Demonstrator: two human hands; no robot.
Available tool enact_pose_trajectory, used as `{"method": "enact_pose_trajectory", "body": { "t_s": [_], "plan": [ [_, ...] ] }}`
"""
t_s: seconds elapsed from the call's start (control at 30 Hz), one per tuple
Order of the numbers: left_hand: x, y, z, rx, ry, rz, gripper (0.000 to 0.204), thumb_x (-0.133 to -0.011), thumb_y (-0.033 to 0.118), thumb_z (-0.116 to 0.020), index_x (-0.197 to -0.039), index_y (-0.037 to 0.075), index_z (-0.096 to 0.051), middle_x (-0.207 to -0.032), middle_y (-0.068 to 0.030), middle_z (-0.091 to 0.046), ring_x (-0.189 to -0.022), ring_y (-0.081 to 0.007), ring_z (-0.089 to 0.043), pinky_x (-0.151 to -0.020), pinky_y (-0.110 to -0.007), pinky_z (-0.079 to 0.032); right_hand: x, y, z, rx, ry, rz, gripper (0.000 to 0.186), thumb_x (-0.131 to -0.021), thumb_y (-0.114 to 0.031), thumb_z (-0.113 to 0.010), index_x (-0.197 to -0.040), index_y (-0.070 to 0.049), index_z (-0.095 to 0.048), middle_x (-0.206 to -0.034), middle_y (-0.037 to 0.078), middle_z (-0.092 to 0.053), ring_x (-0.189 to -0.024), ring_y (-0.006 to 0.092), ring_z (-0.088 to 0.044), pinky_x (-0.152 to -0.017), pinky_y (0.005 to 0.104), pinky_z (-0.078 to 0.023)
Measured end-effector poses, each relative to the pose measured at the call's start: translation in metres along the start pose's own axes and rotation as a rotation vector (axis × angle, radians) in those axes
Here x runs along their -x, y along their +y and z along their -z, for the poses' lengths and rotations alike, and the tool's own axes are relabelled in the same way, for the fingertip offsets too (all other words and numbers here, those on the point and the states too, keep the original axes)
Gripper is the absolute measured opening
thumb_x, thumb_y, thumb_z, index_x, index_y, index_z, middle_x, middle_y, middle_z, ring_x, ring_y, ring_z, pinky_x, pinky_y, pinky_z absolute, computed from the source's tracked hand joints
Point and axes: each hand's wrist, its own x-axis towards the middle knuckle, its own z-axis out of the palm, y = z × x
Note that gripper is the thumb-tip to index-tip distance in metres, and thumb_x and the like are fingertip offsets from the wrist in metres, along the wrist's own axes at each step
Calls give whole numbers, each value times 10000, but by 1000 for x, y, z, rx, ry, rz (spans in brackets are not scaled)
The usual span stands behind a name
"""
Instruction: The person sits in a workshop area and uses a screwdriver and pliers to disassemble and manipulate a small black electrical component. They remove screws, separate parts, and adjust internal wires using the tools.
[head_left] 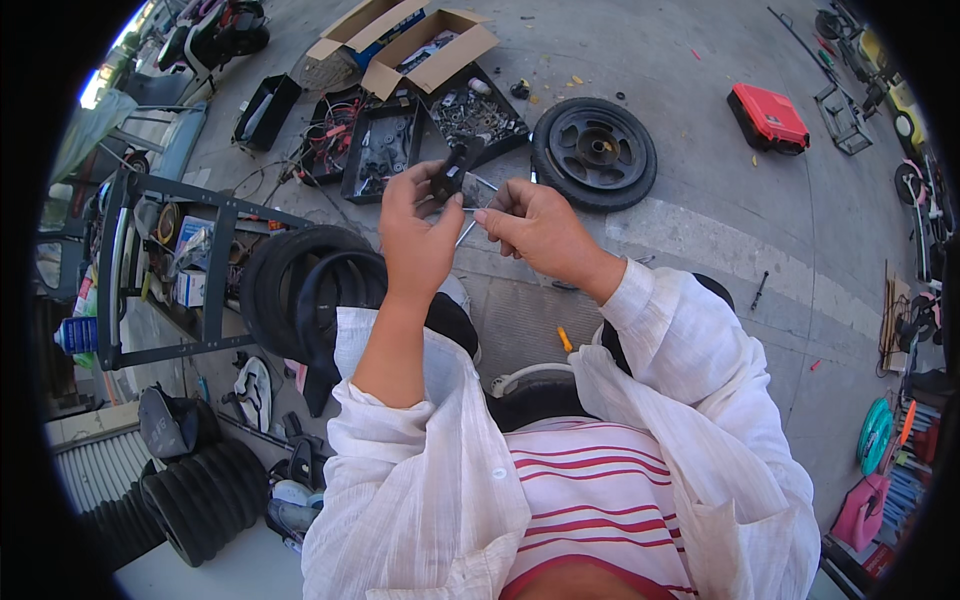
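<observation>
My left hand (pixel 418 235) is raised in front of me, fingers closed around a small black part (pixel 455 170) whose exact kind I cannot make out. Close beside it, my right hand (pixel 545 232) pinches the end of a thin metal rod (pixel 470 209) that points toward the left thumb and the black part. Whether the rod's tip touches the part is too small to tell. Beyond the hands lies a wheel with a black tyre (pixel 595 150), flat on the ground. Black trays of small hardware (pixel 385 140) stand just past the left hand.
Open cardboard boxes (pixel 430 60) sit behind the trays. A red case (pixel 768 118) lies at the far right. Loose black tyres (pixel 300 275) lean by a dark metal rack (pixel 215 270) on the left. A yellow-handled tool (pixel 565 339) rests on the ground near me.
</observation>
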Motion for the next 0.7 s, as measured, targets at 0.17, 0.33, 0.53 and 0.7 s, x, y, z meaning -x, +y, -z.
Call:
{"method": "enact_pose_trajectory", "body": {
  "t_s": [0.17,0.33,0.53,0.7],
  "plan": [
    [-8,-6,20,995,-142,446,370,-861,20,-481,-1227,-37,-475,-1135,-191,-586,-980,-271,-635,-833,-359,-554,-5,13,8,-582,-62,-79,192,-906,-131,-515,-1021,17,-554,-900,95,-609,-754,138,-598,-657,264,-501],
    [-6,-13,29,1262,-421,583,433,-869,89,-420,-1270,-74,-438,-1134,-237,-594,-944,-302,-658,-840,-386,-567,-6,13,0,-757,-70,-88,251,-894,-65,-479,-1115,46,-518,-991,113,-594,-870,158,-599,-799,283,-501],
    [-5,-4,21,978,-409,615,359,-890,93,-454,-1213,-62,-477,-1021,-195,-624,-805,-219,-644,-684,-307,-568,-10,22,-4,-770,-162,-41,288,-878,-31,-505,-1151,62,-500,-1017,118,-609,-891,160,-605,-824,287,-495],
    [-2,-7,23,757,-332,578,298,-913,96,-509,-1191,-9,-516,-922,-97,-613,-763,-153,-610,-589,-253,-507,-6,17,-6,-737,-108,-105,267,-873,-47,-556,-1120,52,-532,-964,96,-630,-859,151,-607,-805,275,-482]
  ]
}}
